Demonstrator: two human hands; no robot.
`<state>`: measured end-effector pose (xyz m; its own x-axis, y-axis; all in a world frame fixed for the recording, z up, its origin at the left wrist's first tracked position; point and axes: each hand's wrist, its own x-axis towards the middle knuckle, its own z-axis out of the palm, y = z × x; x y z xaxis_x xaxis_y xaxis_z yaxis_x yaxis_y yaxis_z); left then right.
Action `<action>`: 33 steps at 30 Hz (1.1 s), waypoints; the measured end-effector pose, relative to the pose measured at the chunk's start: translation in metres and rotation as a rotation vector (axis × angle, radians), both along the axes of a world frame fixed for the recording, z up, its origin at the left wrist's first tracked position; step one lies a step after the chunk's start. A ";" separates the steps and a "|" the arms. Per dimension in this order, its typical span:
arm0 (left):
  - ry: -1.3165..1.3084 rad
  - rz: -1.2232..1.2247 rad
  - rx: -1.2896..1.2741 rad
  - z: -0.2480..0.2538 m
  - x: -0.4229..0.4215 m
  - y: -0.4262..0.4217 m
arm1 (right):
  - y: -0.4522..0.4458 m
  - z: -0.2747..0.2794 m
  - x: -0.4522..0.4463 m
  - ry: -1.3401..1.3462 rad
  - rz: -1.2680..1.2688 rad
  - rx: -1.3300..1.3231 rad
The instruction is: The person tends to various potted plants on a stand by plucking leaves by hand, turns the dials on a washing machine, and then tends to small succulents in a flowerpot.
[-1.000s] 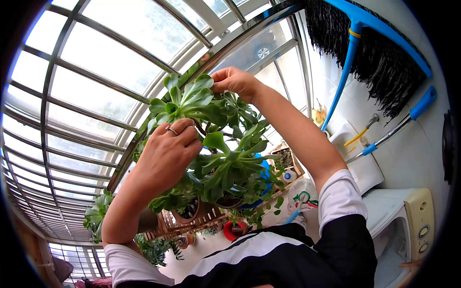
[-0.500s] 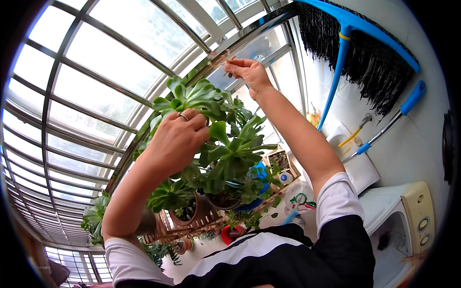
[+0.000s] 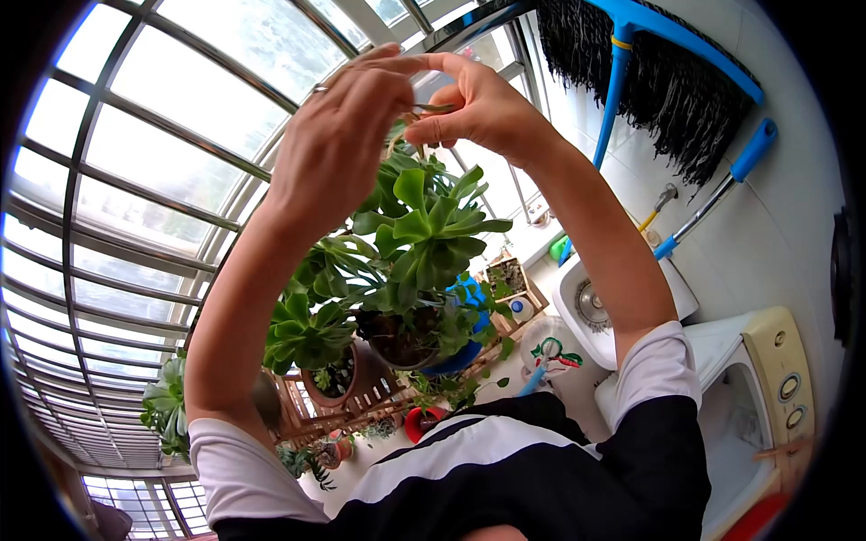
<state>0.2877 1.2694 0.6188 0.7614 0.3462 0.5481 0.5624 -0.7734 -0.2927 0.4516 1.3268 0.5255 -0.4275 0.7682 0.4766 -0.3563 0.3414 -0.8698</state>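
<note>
My right hand [image 3: 478, 108] is raised above the plants, its thumb and fingers closed on dry, withered leaf bits [image 3: 435, 108]. Close beside it is my left hand [image 3: 347, 117], seen from the back and partly smeared. Its fingers reach toward the right hand, and their tips are hidden or blurred. Just below both hands stands a green rosette succulent [image 3: 424, 221] with broad fleshy leaves. Under it is a dark pot of soil [image 3: 397, 347]. A smaller succulent [image 3: 307, 329] grows lower left near a brown pot [image 3: 332, 383].
Metal window bars [image 3: 171, 189] run along the left. A black mop head with a blue frame [image 3: 631, 86] hangs at upper right, near a blue-handled pole [image 3: 753, 153]. A white sink [image 3: 577, 302] and a cream washing machine [image 3: 767, 361] stand on the right. A wooden rack [image 3: 302, 410] carries pots.
My left hand has left the succulent's leaves and come up beside my right hand. The right hand has shifted slightly right and turned. The view has moved a little.
</note>
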 end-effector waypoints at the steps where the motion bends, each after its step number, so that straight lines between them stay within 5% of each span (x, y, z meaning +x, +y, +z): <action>1: 0.047 -0.009 0.046 -0.003 0.005 -0.001 | -0.003 0.002 0.000 -0.013 0.062 0.021; 6: 0.060 0.242 -0.140 -0.009 0.011 -0.018 | -0.017 0.003 0.005 0.144 0.082 -0.028; 13: 0.038 0.215 -0.322 -0.009 0.003 -0.033 | -0.026 0.003 0.008 0.123 0.056 -0.030; 17: 0.291 0.397 -0.049 -0.009 -0.002 -0.037 | -0.017 -0.002 -0.001 0.177 0.208 0.007; 27: 0.322 0.424 0.241 -0.007 -0.035 -0.043 | -0.048 0.006 -0.016 0.184 0.326 -0.051; 31: 0.206 0.501 0.268 -0.005 -0.038 -0.047 | -0.056 0.008 -0.021 0.186 0.300 -0.023; 33: 0.166 0.532 0.199 -0.002 -0.046 -0.048 | -0.058 0.005 -0.018 0.055 0.083 0.045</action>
<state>0.2413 1.2215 0.6164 0.5926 0.6067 0.5299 0.7919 -0.3185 -0.5210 0.4337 1.2687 0.5305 -0.4608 0.7085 0.5345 -0.4321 0.3470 -0.8324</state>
